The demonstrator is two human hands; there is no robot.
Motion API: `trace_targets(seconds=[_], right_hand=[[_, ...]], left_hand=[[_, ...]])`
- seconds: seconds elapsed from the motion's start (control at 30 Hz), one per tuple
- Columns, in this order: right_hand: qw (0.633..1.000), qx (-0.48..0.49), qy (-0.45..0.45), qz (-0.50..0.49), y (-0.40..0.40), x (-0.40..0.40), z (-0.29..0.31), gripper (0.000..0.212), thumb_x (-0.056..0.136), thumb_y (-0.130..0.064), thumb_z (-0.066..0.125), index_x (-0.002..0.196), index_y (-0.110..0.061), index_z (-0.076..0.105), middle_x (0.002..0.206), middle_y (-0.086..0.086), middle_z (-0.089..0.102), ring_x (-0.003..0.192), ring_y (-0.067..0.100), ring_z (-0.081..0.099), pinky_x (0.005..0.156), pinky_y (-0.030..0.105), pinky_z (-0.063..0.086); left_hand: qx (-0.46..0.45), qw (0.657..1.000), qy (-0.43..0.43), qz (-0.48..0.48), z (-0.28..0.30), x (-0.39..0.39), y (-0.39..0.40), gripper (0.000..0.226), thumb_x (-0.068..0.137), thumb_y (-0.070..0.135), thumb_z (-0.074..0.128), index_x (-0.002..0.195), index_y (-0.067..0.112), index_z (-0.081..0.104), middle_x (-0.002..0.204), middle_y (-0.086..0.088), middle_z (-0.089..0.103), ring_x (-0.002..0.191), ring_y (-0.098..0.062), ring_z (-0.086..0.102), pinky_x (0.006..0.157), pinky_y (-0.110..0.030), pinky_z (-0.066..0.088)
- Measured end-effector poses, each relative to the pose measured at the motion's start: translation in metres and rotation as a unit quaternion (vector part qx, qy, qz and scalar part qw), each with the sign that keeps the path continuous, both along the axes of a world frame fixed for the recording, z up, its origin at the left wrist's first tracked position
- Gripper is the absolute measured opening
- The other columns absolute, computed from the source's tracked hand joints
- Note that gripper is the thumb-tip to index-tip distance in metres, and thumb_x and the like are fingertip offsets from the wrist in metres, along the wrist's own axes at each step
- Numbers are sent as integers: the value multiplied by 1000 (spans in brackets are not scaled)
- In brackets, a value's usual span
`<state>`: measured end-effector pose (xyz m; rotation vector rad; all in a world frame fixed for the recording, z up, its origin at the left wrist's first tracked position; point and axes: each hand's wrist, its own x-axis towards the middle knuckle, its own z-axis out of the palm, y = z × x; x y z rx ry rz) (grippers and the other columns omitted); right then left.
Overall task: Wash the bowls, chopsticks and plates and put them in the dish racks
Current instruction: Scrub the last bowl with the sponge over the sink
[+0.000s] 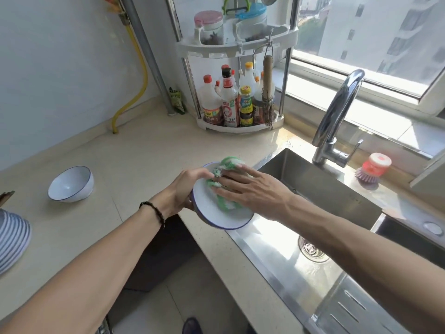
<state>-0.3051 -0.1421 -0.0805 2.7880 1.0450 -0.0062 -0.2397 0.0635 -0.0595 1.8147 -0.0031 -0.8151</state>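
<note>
Your left hand (pixel 186 189) reaches in from the lower left, a dark bead bracelet (pixel 154 211) at the wrist, its grip curled round the left rim of a white plate (pixel 224 218) with a blue edge, which you hold tilted in the air over the counter (pixel 134 155) edge, just beside the sink (pixel 301 256). Your right hand (pixel 250 189) crosses in from the right with the forearm stretched long; its fingers lie nearly straight and spread, pressing a green and white knitted scrub cloth (pixel 222 182) flat against the plate's face rather than closing round it. The plate looks smooth and glossy, the cloth loose and fuzzy. The sink is brushed steel, its drain strainer (pixel 313 248) showing and sunlight glaring off the wet bottom, with a curved chrome faucet (pixel 339 116) behind it. A white bowl (pixel 71 184) with a thin blue rim lies tipped on its side on the pale stone counter, well apart to the left. A stack of striped plates (pixel 12 239) sits at the far left edge. The corner shelf rack (pixel 240 126) holds sauce bottles (pixel 230 102) below and lidded jars (pixel 209 27) above.
</note>
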Motion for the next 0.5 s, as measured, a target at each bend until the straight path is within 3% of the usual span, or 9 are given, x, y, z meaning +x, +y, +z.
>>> trace_targets(seconds=[0.07,0.17,0.23,0.27,0.3,0.37,0.43,0.5], right_hand=[[1000,25,-11,-6,0,0,-9,90,95,-12,58,160,-21,-3,168,5,-4,155,24,-6,120,38,-16],[993,82,42,-69,12,-7,-26,98,87,-2,61,160,-13,-3,168,11,8,155,28,8,126,37,1],[967,184,126,-125,25,-15,-23,93,83,-1,58,160,-13,7,160,10,31,144,31,33,119,36,25],[944,249,159,-149,30,-18,-19,87,83,-1,58,158,-17,17,149,8,44,131,32,45,106,35,36],[920,308,177,-164,33,-21,-16,80,83,-3,59,154,-21,27,137,7,53,118,32,52,94,33,40],[904,367,148,-160,34,-26,-14,70,85,-9,67,148,-23,41,125,7,61,107,30,55,88,36,42],[933,329,70,-128,28,-27,-24,63,82,-13,75,140,-19,51,115,7,67,100,32,60,86,42,48],[953,279,-4,-118,17,-22,-36,48,81,-12,76,126,-18,61,95,4,68,87,33,63,76,40,51]], left_hand=[[9,1000,-20,15,1,0,-2,66,58,46,66,113,12,73,111,-26,71,100,-46,69,78,-50,54],[32,991,-93,95,3,0,-10,39,60,42,63,86,15,73,88,-19,70,77,-34,66,60,-32,48],[35,979,-129,152,1,3,-15,26,59,43,63,70,21,70,81,-9,65,75,-30,61,62,-33,46],[33,975,-137,172,1,3,-17,25,59,44,63,68,22,71,81,-7,65,77,-31,62,63,-35,46],[32,972,-137,187,1,3,-18,27,61,45,64,70,22,72,83,-8,66,79,-32,64,64,-35,47],[29,978,-108,173,2,4,-19,33,71,45,65,88,17,74,90,-12,68,80,-33,66,60,-31,50],[35,991,-44,118,0,7,-18,44,80,44,63,109,11,69,98,-17,69,81,-33,67,60,-31,52],[17,997,9,81,-1,7,-20,48,82,45,61,118,13,65,110,-20,68,88,-32,67,65,-34,55]])
